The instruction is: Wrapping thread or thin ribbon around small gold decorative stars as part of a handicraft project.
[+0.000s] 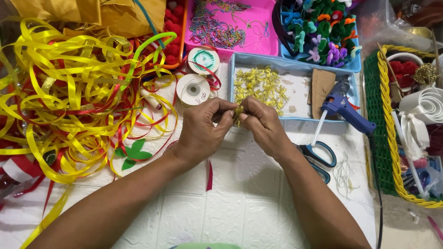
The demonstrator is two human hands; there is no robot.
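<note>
Both hands meet over the white table [240, 203], the left hand [203, 131] and right hand [264, 124] pinching a small gold ribbon bow [238, 111] between their fingertips. Just behind them a pale blue tray [295, 64] holds a scatter of gold bows [258, 85], with a blue glue gun [344, 108] lying across its right edge. Blue-handled scissors [318, 154] lie beside the right wrist. A tangle of yellow and red ribbon [69, 97] sprawls to the left, two white spools [194, 90] near it.

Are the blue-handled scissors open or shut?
Cannot tell: the scissors show only handles; the right hand hides their blades.
</note>
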